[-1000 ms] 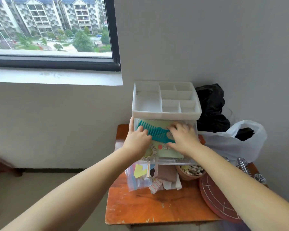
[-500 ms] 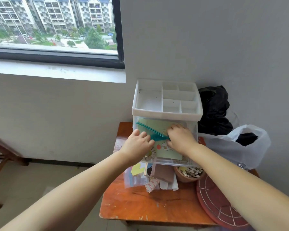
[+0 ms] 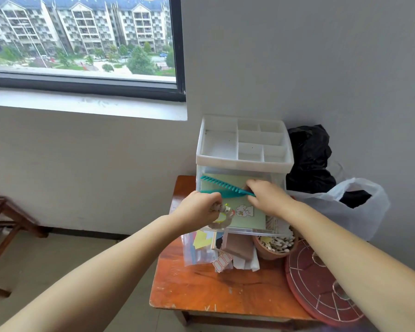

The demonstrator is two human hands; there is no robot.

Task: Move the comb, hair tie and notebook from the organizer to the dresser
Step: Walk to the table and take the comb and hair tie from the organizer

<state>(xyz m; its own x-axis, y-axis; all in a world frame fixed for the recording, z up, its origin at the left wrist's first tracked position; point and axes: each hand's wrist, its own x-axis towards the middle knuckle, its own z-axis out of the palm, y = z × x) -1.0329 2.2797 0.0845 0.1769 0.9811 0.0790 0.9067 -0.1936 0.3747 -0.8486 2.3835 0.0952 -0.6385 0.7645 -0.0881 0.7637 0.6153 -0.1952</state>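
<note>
Window with a dark frame occupies the upper left, showing apartment blocks outside; a dark wooden stool stands below it on the floor. Left hand, its grip curled into a loose fist, pinches a small pale frilled hair tie at the front left of the open clear drawer. Teal plastic comb lies tilted across the drawer, its handle end held in the closed grip of the right hand. Pale green notebook with cartoon stickers lies flat beneath the comb, inside the drawer of the white-topped clear plastic organizer. Organizer stands at the back of the orange wooden desk. Clear zip bag of papers and terracotta bowl sit under the drawer. At right lie a red round tray, a white plastic bag and a black bag.
</note>
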